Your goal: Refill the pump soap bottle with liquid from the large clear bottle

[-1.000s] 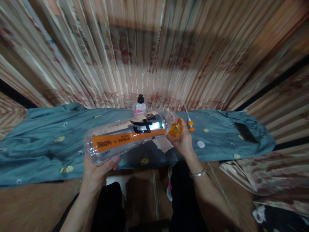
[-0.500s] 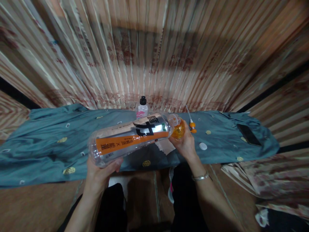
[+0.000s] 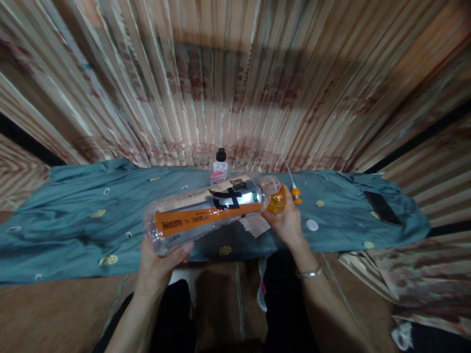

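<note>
A large clear plastic bottle (image 3: 209, 211) with an orange and silver label lies tilted across the view, its neck toward the right. My left hand (image 3: 158, 264) is closed around its base end from below. My right hand (image 3: 289, 220) grips a small clear bottle (image 3: 276, 198) with orange-yellow liquid in it, right at the large bottle's mouth. Whether the two openings touch I cannot tell. An orange pump top (image 3: 296, 193) with a white tube lies on the cloth just beyond my right hand, and a white round cap (image 3: 312, 225) is to its right.
A blue-green patterned cloth (image 3: 91, 230) covers the long table. At the back stands a clear bottle with a black cap (image 3: 220, 166). A piece of paper (image 3: 255, 225) lies under the hands, and a dark phone (image 3: 381, 208) rests at the right. Striped curtains (image 3: 235, 88) hang behind.
Both hands and the two bottles have shifted slightly right in the view, as has the scene a little. Both grips look the same.
</note>
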A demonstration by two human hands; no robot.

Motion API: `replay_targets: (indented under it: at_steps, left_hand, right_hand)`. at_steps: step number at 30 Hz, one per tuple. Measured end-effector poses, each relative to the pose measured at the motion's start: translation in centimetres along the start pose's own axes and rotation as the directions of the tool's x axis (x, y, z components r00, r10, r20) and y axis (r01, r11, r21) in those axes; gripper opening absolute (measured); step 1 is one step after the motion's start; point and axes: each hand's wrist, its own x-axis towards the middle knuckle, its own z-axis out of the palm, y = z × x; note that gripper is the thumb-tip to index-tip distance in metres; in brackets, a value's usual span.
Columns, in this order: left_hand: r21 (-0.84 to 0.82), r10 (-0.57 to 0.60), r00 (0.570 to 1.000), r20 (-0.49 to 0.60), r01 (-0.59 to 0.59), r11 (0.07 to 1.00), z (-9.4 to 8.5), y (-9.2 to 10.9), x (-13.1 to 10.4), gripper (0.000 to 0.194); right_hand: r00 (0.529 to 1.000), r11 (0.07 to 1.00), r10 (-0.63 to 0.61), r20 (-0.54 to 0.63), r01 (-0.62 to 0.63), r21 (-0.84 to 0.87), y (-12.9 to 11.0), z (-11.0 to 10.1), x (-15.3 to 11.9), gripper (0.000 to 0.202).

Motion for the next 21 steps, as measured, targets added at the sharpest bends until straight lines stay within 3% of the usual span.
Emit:
replay_targets:
  at_steps: [3,8,21]
  left_hand:
    - [-0.034,0.032,0.999,-0.003,-0.032,0.999,-0.3,-0.7,0.3,0.051]
    - [-0.031,0.12,0.991,0.059,-0.118,0.992,-1.0,-1.8,1.3,0.043]
    - [0.006,0.045,0.997,0.062,-0.046,0.999,-1.9,-1.8,1.4,0.05]
  right_hand:
    - [1.0,1.0,-0.001,0.01,0.001,0.002,0.2,-0.1,0.0,0.106]
    - [1.0,1.0,-0.007,0.017,0.007,0.005,0.6,-0.2,0.1,0.109]
    - [0.999,0.999,0.029,0.021,-0.029,0.037,0.1,-0.1,0.0,0.108]
